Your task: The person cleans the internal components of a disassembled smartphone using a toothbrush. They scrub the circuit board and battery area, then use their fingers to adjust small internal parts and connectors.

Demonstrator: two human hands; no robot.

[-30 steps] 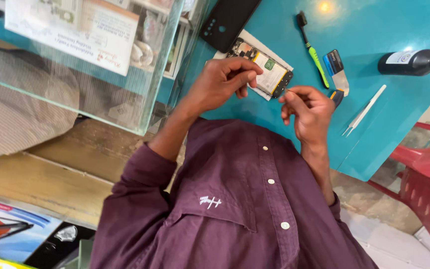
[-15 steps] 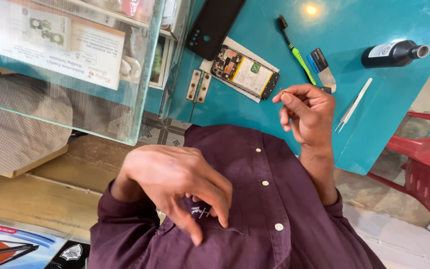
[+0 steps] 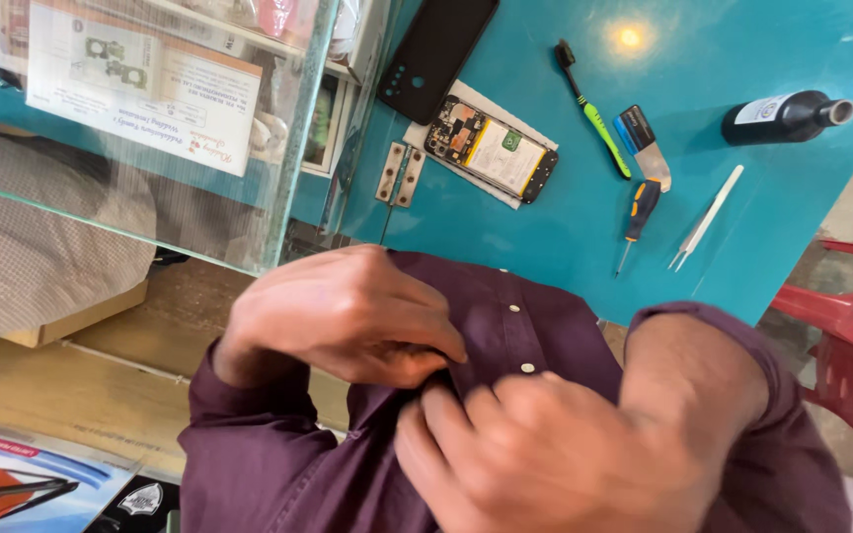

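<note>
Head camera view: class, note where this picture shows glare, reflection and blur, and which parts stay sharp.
In the head view, a round lamp glare sits on the glossy teal table; the glass display case carries faint reflections; the left hand and right hand, close to the lens at the maroon shirt, look soft and blurred; the opened phone with exposed battery is sharp.

Both hands have left the bench: the right hand (image 3: 545, 454) has come down to join the left hand (image 3: 348, 316) at the maroon shirt (image 3: 515, 316) front, fingers bunched together.
</note>
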